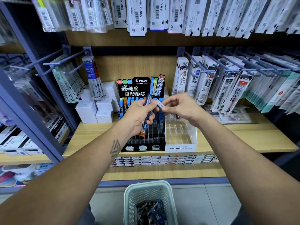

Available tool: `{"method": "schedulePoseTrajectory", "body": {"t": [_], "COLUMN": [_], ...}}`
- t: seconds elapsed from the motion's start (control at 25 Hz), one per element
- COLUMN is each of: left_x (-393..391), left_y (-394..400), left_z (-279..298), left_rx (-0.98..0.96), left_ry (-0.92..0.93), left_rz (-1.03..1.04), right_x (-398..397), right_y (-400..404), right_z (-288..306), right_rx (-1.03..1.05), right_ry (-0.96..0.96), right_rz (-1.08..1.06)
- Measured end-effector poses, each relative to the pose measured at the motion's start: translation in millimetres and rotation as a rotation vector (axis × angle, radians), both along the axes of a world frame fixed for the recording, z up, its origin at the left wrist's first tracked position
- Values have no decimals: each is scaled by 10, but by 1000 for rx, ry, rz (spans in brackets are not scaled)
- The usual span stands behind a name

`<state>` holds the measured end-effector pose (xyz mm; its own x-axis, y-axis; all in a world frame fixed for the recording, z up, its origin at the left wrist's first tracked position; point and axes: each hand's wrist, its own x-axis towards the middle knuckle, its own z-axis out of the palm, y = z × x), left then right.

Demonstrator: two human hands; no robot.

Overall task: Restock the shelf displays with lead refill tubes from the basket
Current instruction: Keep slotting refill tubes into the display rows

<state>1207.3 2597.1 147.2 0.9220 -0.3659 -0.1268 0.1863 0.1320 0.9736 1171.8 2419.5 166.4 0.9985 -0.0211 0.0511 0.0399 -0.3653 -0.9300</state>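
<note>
The fingers of the left hand [140, 114] curl around a small bundle of lead refill tubes [147, 114], dark blue ones with an orange one poking out below the palm. The bundle stands nearly upright, its top rising above the thumb. The right hand [178, 106] pinches a single white-ended tube [160, 104] between thumb and fingertips, holding it level and just beside the top of the bundle. Both hands hover in front of the black Pilot display rack [142, 111], above its clear slots.

That rack stands on the wooden shelf [243, 140], with a few blue and orange tubes already standing in its rear rows. Touching the rack's right side is a clear divided tray [181, 137] with a white front marked MONO. To the rack's left sit stacked white boxes [95, 109]. Packets of pen refills [209, 85] hang on hooks to the right of the rack and above it. Below the rack, on the floor, stands a pale green basket [150, 192] with more tubes heaped inside.
</note>
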Motion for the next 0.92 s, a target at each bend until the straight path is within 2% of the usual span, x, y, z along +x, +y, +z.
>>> {"method": "schedulePoseTrajectory", "body": {"t": [0.12,0.16,0.2,0.4,0.6,0.72,0.92], "left_x": [7,7,7,-7,-49,-48,-44], "left_y": [-126,-157,-182,-259,-318,-328,-310], "left_z": [25,23,15,-39,-61,-62,-81], "left_rx": [-51,-46,-38,10,35,37,35], "left_ry": [35,40,46,63,84,85,103], "left_rz": [16,14,12,-4,-14,-17,-33], "right_x": [-13,1,21,109,198,246,328], "right_y": [-255,-357,-456,-763,-733,-693,-693], "right_z": [-16,-26,-34,-36,6,-55,-223], "right_rx": [191,191,131,-471,-639,-663,-818], "right_ry": [78,78,64,-36,-27,-66,2], "right_rz": [-184,-234,-281,-375,-353,-366,-317]}}
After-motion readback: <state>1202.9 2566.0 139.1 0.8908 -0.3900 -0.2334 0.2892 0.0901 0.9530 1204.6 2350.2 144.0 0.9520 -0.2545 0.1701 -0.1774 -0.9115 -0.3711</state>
